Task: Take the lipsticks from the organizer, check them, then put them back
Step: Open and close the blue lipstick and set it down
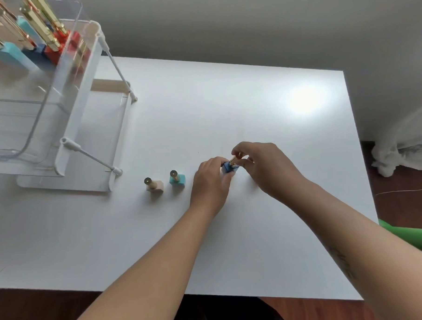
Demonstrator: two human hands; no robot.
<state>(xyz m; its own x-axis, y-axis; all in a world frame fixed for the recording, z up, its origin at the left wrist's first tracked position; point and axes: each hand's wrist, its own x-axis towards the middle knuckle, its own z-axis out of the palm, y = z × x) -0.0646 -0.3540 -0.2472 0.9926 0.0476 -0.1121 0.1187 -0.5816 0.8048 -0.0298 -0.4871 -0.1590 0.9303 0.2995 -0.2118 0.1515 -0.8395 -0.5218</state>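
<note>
A dark blue lipstick (228,168) with a gold cap stands on the white table (227,110), right of centre. My left hand (210,184) grips its blue base. My right hand (261,168) pinches the gold cap from above. To the left, a light blue lipstick (177,180) and a beige lipstick (154,186) stand upright on the table, apart from my hands. The clear two-tier organizer (80,76) sits at the far left, and its top shelf holds several more lipsticks (43,46) with blue and red bases.
The table's front edge runs near my forearms, with dark wooden floor beyond it. A green object (411,235) lies off the right edge, and white fabric (405,149) hangs at the far right. The organizer's lower tray (61,185) juts toward the beige lipstick.
</note>
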